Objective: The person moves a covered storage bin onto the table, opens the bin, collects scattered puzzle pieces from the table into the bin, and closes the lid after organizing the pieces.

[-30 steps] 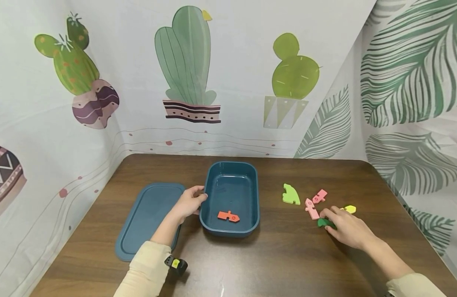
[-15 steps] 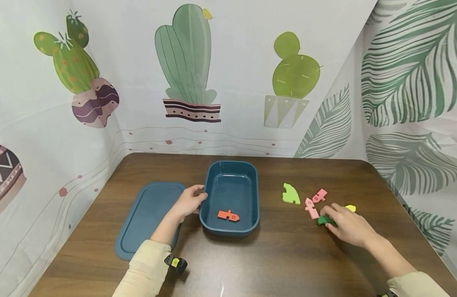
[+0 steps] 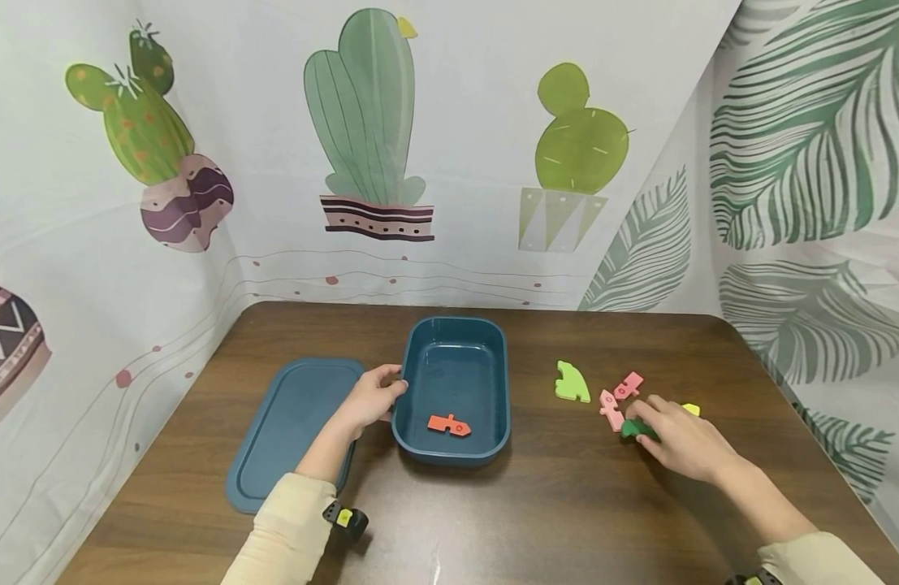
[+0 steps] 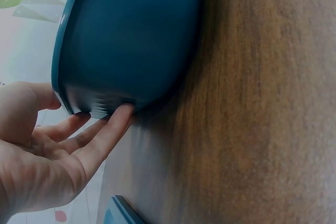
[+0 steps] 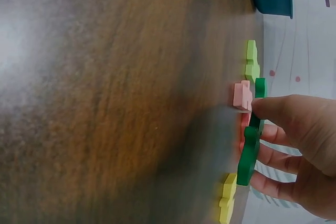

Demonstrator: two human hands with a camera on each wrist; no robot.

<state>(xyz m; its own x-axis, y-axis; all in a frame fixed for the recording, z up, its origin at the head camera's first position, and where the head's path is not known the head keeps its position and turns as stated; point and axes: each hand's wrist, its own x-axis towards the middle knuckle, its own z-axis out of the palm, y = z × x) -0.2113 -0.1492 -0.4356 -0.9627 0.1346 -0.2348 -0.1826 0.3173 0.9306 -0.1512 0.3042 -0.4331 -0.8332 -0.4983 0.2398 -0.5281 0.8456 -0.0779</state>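
Note:
My left hand [image 3: 373, 398] grips the left side of a dark blue plastic box [image 3: 504, 390], thumb at the rim and fingers against the outer wall [image 4: 121, 40]. An orange puzzle piece [image 3: 449, 425] with a pointed end lies inside the box. My right hand [image 3: 683, 440] pinches a dark green puzzle piece [image 5: 249, 156] between thumb and fingers, partly hidden by the fingers in the head view. Close by on the table lie two pink pieces, a paler one [image 3: 611, 411] and a deeper one [image 3: 628, 385]. A yellow piece [image 5: 227, 198] sits beyond the right hand, partly covered in the head view.
Left of the box, a flat blue lid [image 3: 288, 431] rests on the brown wooden table [image 3: 537, 520], partly under the left forearm. A light green puzzle piece [image 3: 572, 382] lies between the box and the pink pieces. A printed cloth [image 3: 478, 162] hangs behind the table.
My right hand has shifted slightly left and away from me with the green piece, which now overlaps the paler pink piece's edge in view. The left hand and box stay put.

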